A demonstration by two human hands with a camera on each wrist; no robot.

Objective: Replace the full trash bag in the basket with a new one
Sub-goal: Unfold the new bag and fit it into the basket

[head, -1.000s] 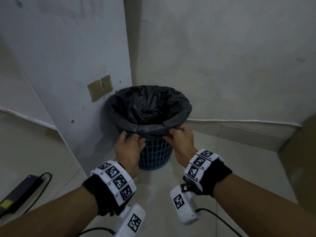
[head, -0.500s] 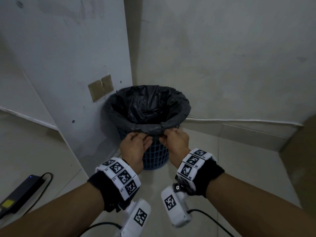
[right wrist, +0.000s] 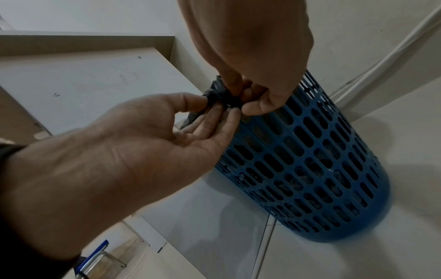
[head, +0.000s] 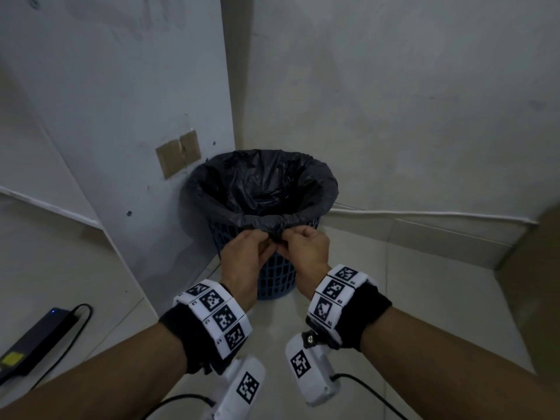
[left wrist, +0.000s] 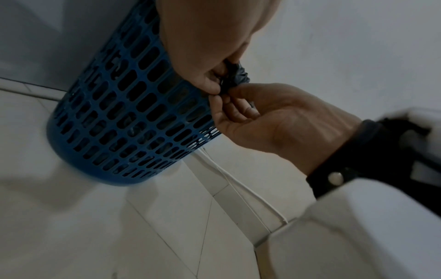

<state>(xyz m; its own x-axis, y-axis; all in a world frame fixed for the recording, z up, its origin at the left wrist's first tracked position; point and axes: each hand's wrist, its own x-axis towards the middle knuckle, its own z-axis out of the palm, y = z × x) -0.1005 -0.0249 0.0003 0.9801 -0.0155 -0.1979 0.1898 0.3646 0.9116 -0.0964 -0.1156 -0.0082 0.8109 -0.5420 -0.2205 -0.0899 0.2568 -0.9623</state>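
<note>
A blue mesh basket (head: 272,274) stands on the floor in a corner, lined with a black trash bag (head: 263,183) whose edge is folded over the rim. At the near rim the bag's edge is gathered into a small bunch (head: 275,230). My left hand (head: 266,242) and right hand (head: 288,239) meet there, and each pinches the bunch with thumb and fingertips. The left wrist view shows the bunch (left wrist: 238,75) between both hands, against the basket (left wrist: 124,113). From the right wrist the same bunch (right wrist: 214,94) shows beside the basket (right wrist: 310,160).
A white panel (head: 121,116) with a brown tape patch (head: 178,153) stands just left of the basket, and a wall rises behind it. A black power adapter (head: 36,338) with its cable lies on the floor at lower left. A brown board (head: 539,283) is at the right edge.
Both hands have moved inward along the near rim until they meet. The bag's edge, held flat and apart before, is now gathered into a bunch between them.
</note>
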